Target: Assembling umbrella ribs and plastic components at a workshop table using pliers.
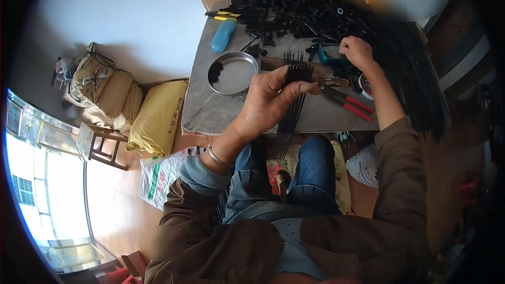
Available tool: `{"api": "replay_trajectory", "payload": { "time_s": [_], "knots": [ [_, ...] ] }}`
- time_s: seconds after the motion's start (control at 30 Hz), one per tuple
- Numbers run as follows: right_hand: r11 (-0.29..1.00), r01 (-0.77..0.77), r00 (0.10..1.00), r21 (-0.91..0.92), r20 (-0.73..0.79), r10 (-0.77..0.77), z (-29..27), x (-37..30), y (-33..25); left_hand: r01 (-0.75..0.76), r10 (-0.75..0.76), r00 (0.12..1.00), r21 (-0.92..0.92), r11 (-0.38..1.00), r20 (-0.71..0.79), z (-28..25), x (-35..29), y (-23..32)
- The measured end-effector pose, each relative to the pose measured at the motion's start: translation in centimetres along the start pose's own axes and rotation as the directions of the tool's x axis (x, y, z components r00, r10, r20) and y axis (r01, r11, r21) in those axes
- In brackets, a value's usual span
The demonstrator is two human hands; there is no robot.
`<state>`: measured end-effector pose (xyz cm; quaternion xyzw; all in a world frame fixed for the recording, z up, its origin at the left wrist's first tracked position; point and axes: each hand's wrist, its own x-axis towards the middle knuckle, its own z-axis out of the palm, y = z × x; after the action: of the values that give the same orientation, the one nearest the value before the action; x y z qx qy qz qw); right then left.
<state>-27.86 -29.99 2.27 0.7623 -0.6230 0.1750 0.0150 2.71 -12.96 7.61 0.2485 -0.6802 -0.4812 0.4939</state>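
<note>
My left hand [265, 100] is closed round a bundle of thin black rods [299, 73], their dark ends bunched above the thumb. More long black rods lie at the table edge just beneath it. Over a small teal box [335, 62] my right hand [357, 52] has its fingers pressed together; whatever they hold is too small to make out. Thin pale pieces show inside the box. Pliers with red handles [355, 107] lie between the two hands, near a small round container [366, 85]. Left of my left hand sits a round metal dish [236, 75] with black bits in it.
A large heap of black parts [300, 13] covers the back of the table [205, 108]. Long black strips [421, 84] hang over its right side. A blue case [223, 35] rests at the left edge. On the floor stand a yellow sack [158, 118] and a wooden stool [102, 142].
</note>
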Motion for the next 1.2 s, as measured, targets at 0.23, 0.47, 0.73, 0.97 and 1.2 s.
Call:
{"api": "replay_trajectory", "payload": {
  "time_s": [0.23, 0.47, 0.73, 0.97, 1.2],
  "knots": [
    [0.993, 0.12, 0.963, 0.003, -0.245, -0.116, -1.9, -0.5, -0.5, -0.038, 0.037, 0.999, 0.071, 0.997, 0.004, -0.1, -0.3, 0.5],
    [0.624, 0.324, 0.941, 0.711, -0.314, -0.13, -10.8, -8.3, -13.4, -0.024, 0.027, 0.998, 0.05, 0.998, -0.051, 0.1, -0.7, 0.8],
    [0.693, 0.596, 0.781, 0.405, -0.492, -0.384, -12.1, -12.3, -17.0, -0.005, 0.01, 0.998, 0.074, 0.997, -0.069, 0.5, -0.7, 0.7],
    [0.688, 0.555, 0.814, 0.467, -0.476, -0.334, -12.0, -12.9, -17.5, -0.015, 0.021, 0.997, 0.072, 0.997, -0.076, 0.2, -0.7, 0.6],
    [0.721, 0.546, 0.807, 0.426, -0.497, -0.318, -11.8, -12.7, -17.6, -0.028, 0.031, 0.997, 0.039, 0.999, -0.076, 0.4, -0.6, 0.4]
  ]
}}
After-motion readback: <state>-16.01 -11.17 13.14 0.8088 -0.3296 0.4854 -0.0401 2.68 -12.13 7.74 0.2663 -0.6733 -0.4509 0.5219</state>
